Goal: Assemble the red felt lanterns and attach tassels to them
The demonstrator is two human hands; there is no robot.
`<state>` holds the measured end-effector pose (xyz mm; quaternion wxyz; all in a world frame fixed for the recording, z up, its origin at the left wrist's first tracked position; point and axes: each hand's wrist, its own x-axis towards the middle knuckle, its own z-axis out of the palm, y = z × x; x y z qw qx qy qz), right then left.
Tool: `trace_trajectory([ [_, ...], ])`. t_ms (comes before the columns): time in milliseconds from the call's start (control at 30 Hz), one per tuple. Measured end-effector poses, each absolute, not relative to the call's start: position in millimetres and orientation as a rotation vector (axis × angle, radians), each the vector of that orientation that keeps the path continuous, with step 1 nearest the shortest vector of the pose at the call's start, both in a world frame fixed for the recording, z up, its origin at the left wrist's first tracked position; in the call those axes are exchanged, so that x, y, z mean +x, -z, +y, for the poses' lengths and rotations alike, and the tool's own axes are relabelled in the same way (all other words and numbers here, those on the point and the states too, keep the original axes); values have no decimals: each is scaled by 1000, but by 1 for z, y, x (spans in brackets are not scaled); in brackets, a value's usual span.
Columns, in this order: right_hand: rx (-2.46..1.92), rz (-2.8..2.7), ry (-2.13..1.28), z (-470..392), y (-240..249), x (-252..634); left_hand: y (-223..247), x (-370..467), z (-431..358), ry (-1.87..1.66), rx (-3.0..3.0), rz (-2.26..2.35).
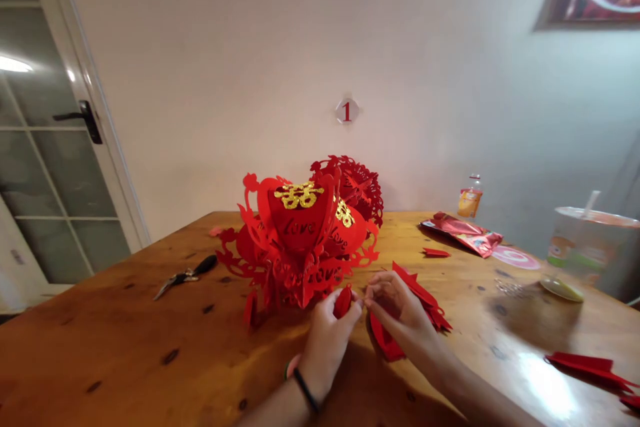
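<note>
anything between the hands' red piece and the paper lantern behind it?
Nothing visible. The left hand and right hand pinch a small red paper piece right at the base of the red paper lantern; only bare wooden table nearby.

You see a warm, rather dim room. A ceiling lamp reflects in the door glass at your left, and glare lies on the table at lower right. Soft shadows fall under your forearms. Edges bend strongly; the right side looks hazy.
</note>
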<state>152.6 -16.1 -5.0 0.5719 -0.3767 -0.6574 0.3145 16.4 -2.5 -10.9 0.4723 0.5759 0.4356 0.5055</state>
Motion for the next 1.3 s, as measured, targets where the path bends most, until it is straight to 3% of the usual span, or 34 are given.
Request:
trace_trajectory([
  [467, -1040, -1470, -896, -9, 5, 161, 7, 19, -5, -1205, 1301, 1005],
  [800, -1070, -1731, -521, -23, -8, 158, 11, 19, -2, -1084, 1116, 784],
  [1067, -1045, -1590, -704, -26, -10, 150, 3, 20, -4, -1023, 963, 621],
  [1300, -1090, -1600, -588, -26, -4, 155, 10, 19, 1, -1082, 1035, 650],
])
